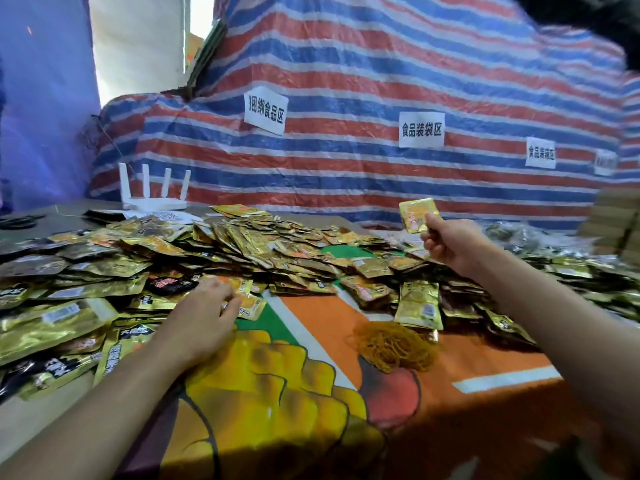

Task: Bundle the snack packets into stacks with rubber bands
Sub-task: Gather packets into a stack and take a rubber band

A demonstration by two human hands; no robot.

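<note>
A broad heap of gold and black snack packets covers the far half of the table. My right hand is raised above the heap and pinches one small yellow packet upright between thumb and fingers. My left hand lies low at the heap's near edge, its fingers curled onto a yellow packet that lies flat on the cloth. A loose pile of orange-brown rubber bands sits on the cloth between my arms, nearer the right one. A short stack of gold packets stands just behind the bands.
An orange, green and yellow printed cloth covers the near table. A striped red, white and blue tarp with paper labels rises behind. A white router stands at the back left. Cardboard boxes sit at the right edge.
</note>
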